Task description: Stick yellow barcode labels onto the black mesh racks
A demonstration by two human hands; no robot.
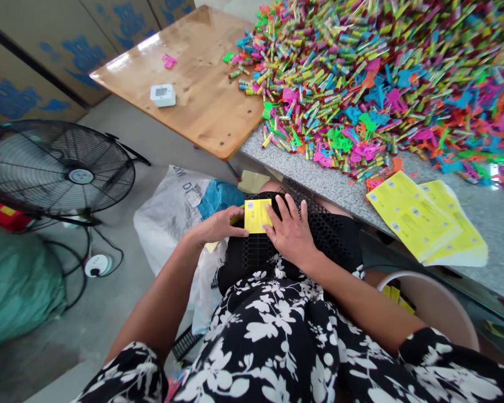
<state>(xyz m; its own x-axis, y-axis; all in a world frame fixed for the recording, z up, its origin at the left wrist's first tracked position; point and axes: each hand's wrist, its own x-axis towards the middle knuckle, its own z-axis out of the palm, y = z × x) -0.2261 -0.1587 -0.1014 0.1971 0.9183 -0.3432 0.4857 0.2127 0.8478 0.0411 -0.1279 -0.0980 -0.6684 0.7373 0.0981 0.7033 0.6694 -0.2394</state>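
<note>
A small yellow printed card (258,216) lies over a black mesh basket (257,254) on my lap. My left hand (220,225) grips the card's left edge, thumb at the lower corner and fingers at the upper one; the fingertips are partly hidden. Against the card's right edge rests my right hand (293,230), its fingers stretched out and spread. Whether the card is a single sheet or a stack I cannot tell. Larger yellow printed sheets (414,215) lie in overlapping stacks on the grey stone-like tabletop (302,170) to the right.
Small colourful tubes and plastic pieces (340,84) are heaped on the tabletop. A wooden table (205,78) bears a white digital device (163,95) and a pink piece (168,61). Around me are a floor fan (59,168), a white sack (159,210) and a bucket (441,305) holding yellow pieces.
</note>
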